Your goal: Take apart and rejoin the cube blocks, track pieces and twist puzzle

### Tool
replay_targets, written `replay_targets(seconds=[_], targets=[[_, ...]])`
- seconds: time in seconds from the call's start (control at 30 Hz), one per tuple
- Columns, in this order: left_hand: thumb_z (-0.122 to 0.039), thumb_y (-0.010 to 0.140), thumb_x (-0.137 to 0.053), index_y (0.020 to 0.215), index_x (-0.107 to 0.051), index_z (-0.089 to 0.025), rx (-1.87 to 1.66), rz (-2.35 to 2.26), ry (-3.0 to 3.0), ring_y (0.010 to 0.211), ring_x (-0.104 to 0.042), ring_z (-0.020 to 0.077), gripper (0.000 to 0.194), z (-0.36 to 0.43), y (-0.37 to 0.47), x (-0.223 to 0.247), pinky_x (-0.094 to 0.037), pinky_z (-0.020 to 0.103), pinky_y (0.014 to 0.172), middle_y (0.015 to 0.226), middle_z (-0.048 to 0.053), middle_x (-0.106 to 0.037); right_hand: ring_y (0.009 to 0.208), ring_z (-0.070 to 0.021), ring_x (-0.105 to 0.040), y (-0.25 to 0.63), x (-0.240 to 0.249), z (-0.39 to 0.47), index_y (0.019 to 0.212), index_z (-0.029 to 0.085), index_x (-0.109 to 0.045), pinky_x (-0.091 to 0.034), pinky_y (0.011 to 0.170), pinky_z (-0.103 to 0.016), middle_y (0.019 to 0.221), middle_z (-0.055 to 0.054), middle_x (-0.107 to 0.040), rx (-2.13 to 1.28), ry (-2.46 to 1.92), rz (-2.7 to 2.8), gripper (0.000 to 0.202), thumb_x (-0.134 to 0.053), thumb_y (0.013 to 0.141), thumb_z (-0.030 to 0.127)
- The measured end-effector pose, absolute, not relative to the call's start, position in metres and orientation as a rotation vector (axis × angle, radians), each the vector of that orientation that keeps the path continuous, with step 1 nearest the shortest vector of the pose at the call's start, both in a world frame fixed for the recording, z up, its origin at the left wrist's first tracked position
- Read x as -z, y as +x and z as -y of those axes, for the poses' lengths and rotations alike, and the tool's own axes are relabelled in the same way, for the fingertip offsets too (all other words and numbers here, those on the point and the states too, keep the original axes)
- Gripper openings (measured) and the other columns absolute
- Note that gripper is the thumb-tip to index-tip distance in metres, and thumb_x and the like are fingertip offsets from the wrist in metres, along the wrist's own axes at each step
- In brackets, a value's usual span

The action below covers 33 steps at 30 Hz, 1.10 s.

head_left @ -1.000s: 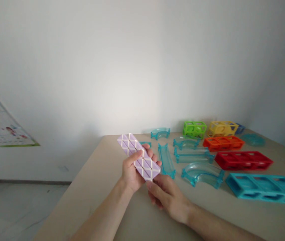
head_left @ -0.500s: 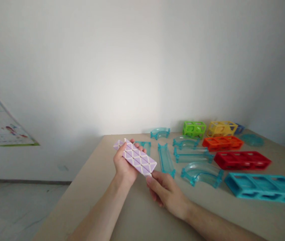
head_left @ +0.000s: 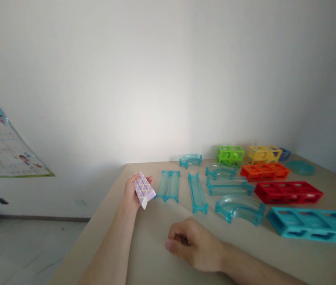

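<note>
A lilac and white twist snake puzzle (head_left: 143, 188), folded into a flat block, rests in my left hand (head_left: 131, 194), whose fingers are closed round it. One end of the puzzle points down toward me. My right hand (head_left: 196, 244) is at the front of the table, apart from the puzzle, its fingers curled loosely inward with a hollow showing between thumb and fingers. Nothing is visible in it. Nearest to the hands lie clear teal straight track pieces (head_left: 174, 186), two of them side by side just right of the puzzle.
On the beige table (head_left: 153, 245), curved teal track pieces (head_left: 239, 208) lie to the right. Beyond them are block frames in teal (head_left: 313, 223), red (head_left: 288, 192), orange (head_left: 264, 171), yellow (head_left: 264, 154) and green (head_left: 230, 155). A poster (head_left: 8, 146) hangs on the left wall.
My right hand has let go of the puzzle's end and moved down toward me. My left hand has drawn left with the puzzle, which is now turned more steeply.
</note>
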<state>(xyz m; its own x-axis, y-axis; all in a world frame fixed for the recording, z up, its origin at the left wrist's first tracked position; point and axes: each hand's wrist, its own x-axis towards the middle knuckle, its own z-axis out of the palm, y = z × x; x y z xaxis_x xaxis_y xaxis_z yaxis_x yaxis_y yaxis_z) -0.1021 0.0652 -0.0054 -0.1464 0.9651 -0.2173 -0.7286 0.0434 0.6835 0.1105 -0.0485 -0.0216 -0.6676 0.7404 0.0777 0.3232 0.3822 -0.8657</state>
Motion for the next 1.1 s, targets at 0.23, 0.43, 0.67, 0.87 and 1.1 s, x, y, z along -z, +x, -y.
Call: replay_targets(seconds=[0.23,0.43,0.67,0.87,1.1], targets=[[-0.027,0.088,-0.05,0.104,-0.063,-0.015,-1.511,-0.557,0.507,0.049,-0.056,0.0093,0.024,-0.043,-0.082,-0.018,-0.052,0.021,0.049,0.069,0.002,-0.059,0.049,-0.007,-0.043,0.108,0.026,0.047,0.081,0.015,-0.061,-0.03,0.044,-0.017,0.057,0.004,-0.049,-1.264,-0.915,2.068,0.02,-0.056,0.089,0.034],[-0.038,0.086,-0.062,0.108,-0.064,-0.021,-1.165,-0.292,0.666,0.057,-0.06,0.0106,0.028,-0.016,-0.047,-0.01,-0.054,0.022,0.055,0.073,0.0,-0.06,0.047,-0.0072,-0.05,0.104,0.026,0.044,0.106,0.014,-0.056,-0.038,0.04,-0.017,0.073,0.001,-0.058,-1.661,-0.744,1.73,0.052,-0.068,0.078,0.056],[-0.042,0.068,-0.081,0.108,-0.065,-0.027,-1.095,-0.153,0.762,0.076,-0.07,0.0217,0.046,-0.014,-0.039,0.006,-0.058,0.039,0.073,0.081,0.0,-0.068,0.051,-0.0097,-0.051,0.105,0.023,0.041,0.098,0.012,-0.058,-0.036,0.04,-0.018,0.074,-0.004,-0.061,-1.742,-0.646,1.533,0.06,-0.057,0.079,0.069],[-0.077,0.062,-0.064,0.088,-0.069,-0.027,-1.24,-0.2,0.638,0.05,-0.054,0.0119,0.056,-0.019,-0.06,0.002,-0.05,0.03,0.054,0.069,0.0,-0.061,0.06,-0.0105,-0.043,0.106,0.016,0.044,0.096,0.014,-0.061,-0.034,0.054,-0.023,0.069,0.002,-0.05,-1.368,-0.82,1.769,0.047,-0.063,0.08,0.058],[-0.076,0.078,-0.045,0.082,-0.066,-0.022,-1.507,-0.316,0.463,0.034,-0.01,0.0044,0.058,-0.028,-0.083,0.0,-0.019,0.025,0.035,0.048,-0.007,-0.036,0.098,-0.0268,-0.052,0.137,-0.008,0.076,0.113,0.018,-0.06,-0.043,0.088,-0.04,0.103,-0.01,-0.058,-0.478,-0.996,2.353,0.037,-0.066,0.081,0.038]])
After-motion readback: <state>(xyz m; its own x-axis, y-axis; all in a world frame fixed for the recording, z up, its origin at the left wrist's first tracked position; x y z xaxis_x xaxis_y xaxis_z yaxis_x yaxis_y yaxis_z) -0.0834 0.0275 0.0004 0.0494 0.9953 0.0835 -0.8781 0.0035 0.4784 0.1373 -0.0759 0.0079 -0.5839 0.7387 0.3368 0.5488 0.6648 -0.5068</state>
